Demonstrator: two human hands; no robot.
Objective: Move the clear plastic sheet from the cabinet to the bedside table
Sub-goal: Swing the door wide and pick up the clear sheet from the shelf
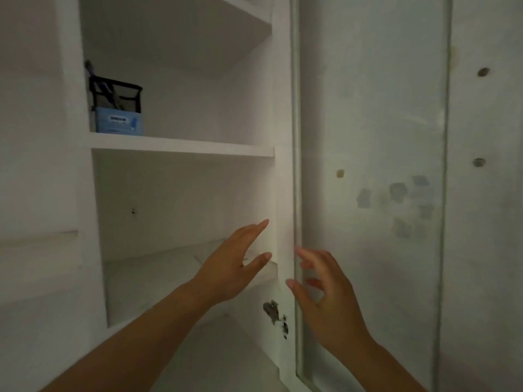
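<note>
A tall clear plastic sheet [368,123] stands upright to the right of the white cabinet [181,144], flat against the wall, its greenish left edge next to the cabinet's side post. My left hand [235,267] is stretched out with fingers apart in front of the lower shelf opening, fingertips close to the post. My right hand [325,295] hovers with fingers spread at the sheet's left edge, low down. I cannot tell whether it touches the sheet. Neither hand holds anything.
A black mesh pen holder [114,93] stands on a blue box [119,120] at the left of the middle shelf. Faded sticker marks [407,202] show through the sheet. The wall at right has two small holes [482,72]. Paint is chipped [273,311] low on the post.
</note>
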